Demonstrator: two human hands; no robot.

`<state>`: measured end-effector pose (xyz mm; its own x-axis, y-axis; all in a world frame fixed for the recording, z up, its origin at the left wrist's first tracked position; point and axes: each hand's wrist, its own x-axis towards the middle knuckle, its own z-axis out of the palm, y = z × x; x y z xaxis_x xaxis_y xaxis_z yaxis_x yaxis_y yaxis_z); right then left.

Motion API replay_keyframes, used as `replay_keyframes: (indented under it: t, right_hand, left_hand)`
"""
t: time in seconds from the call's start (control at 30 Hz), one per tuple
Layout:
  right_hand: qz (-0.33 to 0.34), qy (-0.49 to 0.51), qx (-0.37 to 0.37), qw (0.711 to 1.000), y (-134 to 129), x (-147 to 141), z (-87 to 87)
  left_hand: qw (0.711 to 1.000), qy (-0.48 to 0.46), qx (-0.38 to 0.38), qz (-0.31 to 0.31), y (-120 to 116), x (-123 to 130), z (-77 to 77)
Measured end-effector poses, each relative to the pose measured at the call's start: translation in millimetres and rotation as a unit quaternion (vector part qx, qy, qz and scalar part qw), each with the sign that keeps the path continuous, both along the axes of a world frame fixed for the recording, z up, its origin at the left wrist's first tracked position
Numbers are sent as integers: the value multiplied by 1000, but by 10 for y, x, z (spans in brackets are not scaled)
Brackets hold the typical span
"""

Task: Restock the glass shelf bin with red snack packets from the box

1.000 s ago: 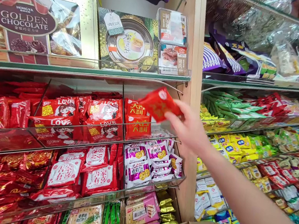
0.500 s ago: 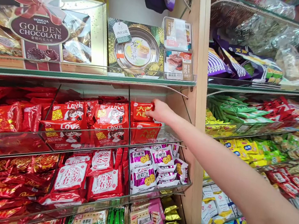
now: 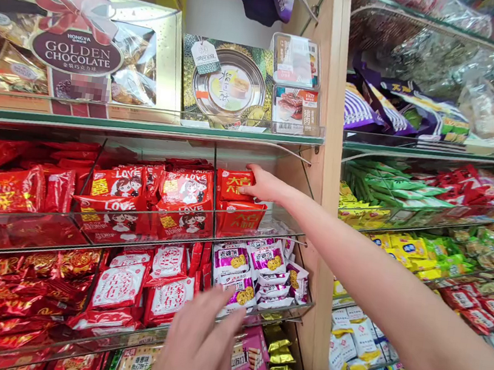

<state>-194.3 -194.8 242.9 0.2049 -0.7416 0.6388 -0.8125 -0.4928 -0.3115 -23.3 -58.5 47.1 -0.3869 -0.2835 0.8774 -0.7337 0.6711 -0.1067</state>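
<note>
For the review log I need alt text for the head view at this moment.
The right hand grips a red foil snack packet on a stack in the clear acrylic shelf bin. The left hand hovers open, fingers spread, before purple-and-white snack packets. Above sits a gold chocolate gift box.

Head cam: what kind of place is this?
Most likely a snack or sweets shop: tiered glass shelves packed with wrapped red candy packs, a boxed chocolate gift set, and a right hand at a red packet.

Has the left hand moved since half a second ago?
Yes. The left hand, out of view before, has risen into frame below the purple packets, open.
</note>
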Motion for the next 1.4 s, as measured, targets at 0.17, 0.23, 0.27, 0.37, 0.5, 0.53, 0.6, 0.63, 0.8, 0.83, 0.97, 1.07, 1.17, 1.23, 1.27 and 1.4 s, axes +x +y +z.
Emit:
replay_keyframes:
  t: [0.17, 0.23, 0.27, 0.37, 0.5, 0.53, 0.6, 0.63, 0.8, 0.83, 0.97, 1.07, 1.17, 1.23, 1.27, 1.4]
  right_hand:
    - [27, -43, -21, 998, -28, -68, -20]
    - [50, -75, 6, 996, -53, -91, -17]
    - [63, -92, 19, 994, -69, -103, -16]
    - [84, -122, 29, 989, -127, -135, -18]
    - [122, -127, 59, 983, -158, -155, -26]
    - [129, -124, 65, 982, -147, -157, -27]
    - [135, -119, 64, 982, -107, -160, -29]
    - [140, -122, 64, 981, -82, -160, -29]
    - [117, -199, 109, 967, -6, -112, -14]
    - [105, -207, 113, 966, -5, -88, -8]
    - [88, -207, 113, 968, -6, 15, 20]
    - [94, -202, 125, 967, 15, 19, 30]
    - [103, -202, 131, 965, 44, -65, 19]
    - [99, -204, 124, 966, 58, -136, 5]
    - [94, -204, 119, 967, 63, -167, -2]
    - [88, -194, 98, 972, 77, -221, -33]
  left_hand:
    - [973, -152, -95, 149, -326, -83, 1097]
    - [959, -183, -57, 207, -434, -152, 1455]
    - [950, -205, -33, 233, -486, -188, 1592]
    - [928, -246, -2, 280, -629, -278, 1847]
    - [907, -289, 12, 306, -733, -343, 2003]
    - [900, -303, 19, 312, -741, -354, 2033]
    - [889, -326, 33, 320, -748, -370, 2081]
    - [884, -332, 41, 326, -754, -374, 2097]
    - [859, -338, 112, 367, -841, -355, 2098]
    - [854, -340, 126, 374, -859, -350, 2094]
    - [840, -348, 163, 384, -889, -356, 2106]
    - [836, -349, 178, 385, -876, -370, 2121]
    - [842, -349, 174, 372, -872, -348, 2119]
    - [849, -351, 165, 358, -882, -313, 2111]
    - [853, -352, 160, 352, -890, -293, 2106]
    - [865, -348, 140, 333, -926, -229, 2086]
